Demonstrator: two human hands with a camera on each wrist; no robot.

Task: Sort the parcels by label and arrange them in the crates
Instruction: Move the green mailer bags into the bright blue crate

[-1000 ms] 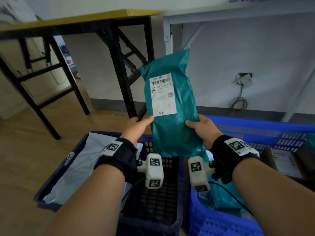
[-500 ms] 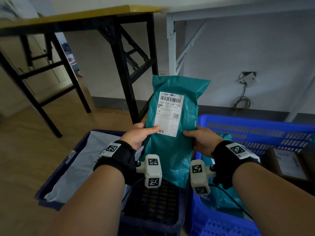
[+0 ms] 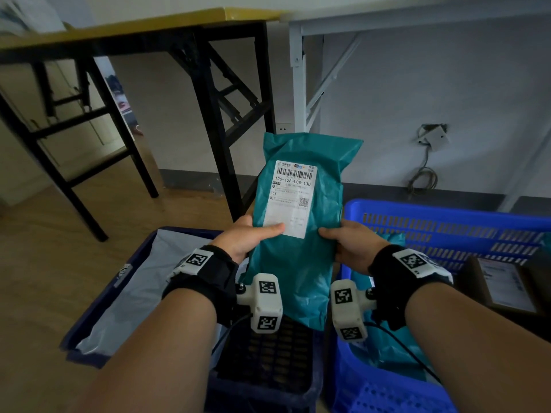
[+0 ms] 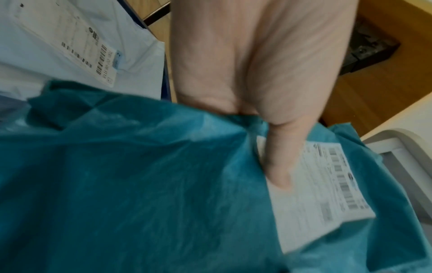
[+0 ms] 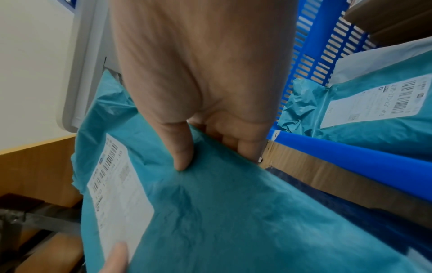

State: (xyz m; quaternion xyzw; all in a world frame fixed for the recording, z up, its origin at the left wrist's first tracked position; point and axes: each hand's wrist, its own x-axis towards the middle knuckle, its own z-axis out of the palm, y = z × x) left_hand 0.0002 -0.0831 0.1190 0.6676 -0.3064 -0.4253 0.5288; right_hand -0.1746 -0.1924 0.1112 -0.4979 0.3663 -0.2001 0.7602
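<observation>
I hold a teal plastic parcel [image 3: 301, 254] upright in front of me, its white label [image 3: 290, 198] facing me and reading 120-128-L08-130. My left hand [image 3: 247, 238] grips its left edge, thumb pressed on the label's lower corner [image 4: 278, 166]. On the other side my right hand [image 3: 347, 244] grips the edge, thumb on the teal film [image 5: 182, 155], fingers behind. The parcel hangs above the gap between a dark blue crate [image 3: 268, 391] on the left and a bright blue crate [image 3: 447, 222] on the right.
A grey-white mailer [image 3: 134, 293] lies in the dark crate. The bright crate holds another teal parcel [image 5: 364, 110] and a brown carton [image 3: 504, 281]. A black-framed yellow table [image 3: 143, 28] and a white table [image 3: 417, 16] stand ahead against the wall; wooden floor [image 3: 44, 251] lies to the left.
The teal parcel has come down and toward me, tilting from leaning left to nearly upright. My left thumb now rests on the label. Both hands kept their hold.
</observation>
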